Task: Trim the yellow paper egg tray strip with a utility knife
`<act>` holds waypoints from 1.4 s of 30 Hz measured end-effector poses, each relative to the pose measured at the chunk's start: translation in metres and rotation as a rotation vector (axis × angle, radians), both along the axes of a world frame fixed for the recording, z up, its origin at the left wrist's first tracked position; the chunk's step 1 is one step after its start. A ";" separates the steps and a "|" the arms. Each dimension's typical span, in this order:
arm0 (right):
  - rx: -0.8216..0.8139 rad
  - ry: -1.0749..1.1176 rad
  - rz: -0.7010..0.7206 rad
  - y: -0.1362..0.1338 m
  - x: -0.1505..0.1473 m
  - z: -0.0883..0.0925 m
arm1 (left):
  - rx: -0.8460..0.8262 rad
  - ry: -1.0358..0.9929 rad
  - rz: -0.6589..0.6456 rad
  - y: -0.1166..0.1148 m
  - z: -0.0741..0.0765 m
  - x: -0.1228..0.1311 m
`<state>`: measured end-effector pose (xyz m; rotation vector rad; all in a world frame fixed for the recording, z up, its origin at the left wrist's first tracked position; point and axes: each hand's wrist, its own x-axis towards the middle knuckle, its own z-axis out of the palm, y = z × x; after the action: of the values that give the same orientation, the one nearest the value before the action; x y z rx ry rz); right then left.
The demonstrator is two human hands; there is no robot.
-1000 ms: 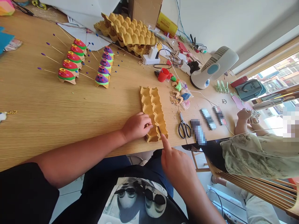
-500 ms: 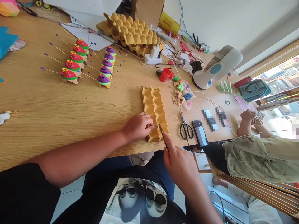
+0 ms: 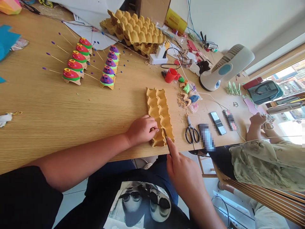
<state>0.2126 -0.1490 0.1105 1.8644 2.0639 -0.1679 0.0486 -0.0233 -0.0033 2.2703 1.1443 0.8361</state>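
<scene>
A strip of yellow egg carton (image 3: 157, 101), two rows of cups wide, lies hollow side up near the table's front edge. My left hand (image 3: 141, 129) grips its left side, fingers curled over the rim near the close end. In my right hand (image 3: 185, 170) is a slim dark knife (image 3: 166, 137), the index finger stretched along its back. The blade's tip touches or sits just over the ridge between the two rows; I cannot tell how deep it goes. The handle is mostly hidden in my palm.
Right of the carton lie black-handled scissors (image 3: 191, 133) and phones (image 3: 216, 123). Beyond are a red cup (image 3: 171, 75), a white fan (image 3: 235, 60) and stacked egg trays (image 3: 140, 30). Painted carton caterpillars (image 3: 75, 65) stand at the left. Another person's hand (image 3: 257, 119) is at far right.
The camera view has shifted slightly, moving the table's contents a little to the right in the picture. Both hands keep their places at the carton, with the knife tip still along its middle ridge.
</scene>
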 end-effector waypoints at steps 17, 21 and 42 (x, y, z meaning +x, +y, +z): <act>0.033 0.011 -0.045 -0.003 -0.003 -0.007 | 0.014 -0.015 -0.001 0.000 -0.001 0.000; 0.017 -0.063 -0.041 0.003 -0.011 -0.009 | 0.022 -0.003 -0.003 0.000 -0.001 0.000; -0.034 -0.143 -0.010 0.021 -0.018 -0.010 | 0.014 0.027 0.008 0.000 0.000 0.001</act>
<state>0.1944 -0.1276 0.1003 1.8124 1.9440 -0.0688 0.0493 -0.0232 -0.0031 2.2968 1.1637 0.8216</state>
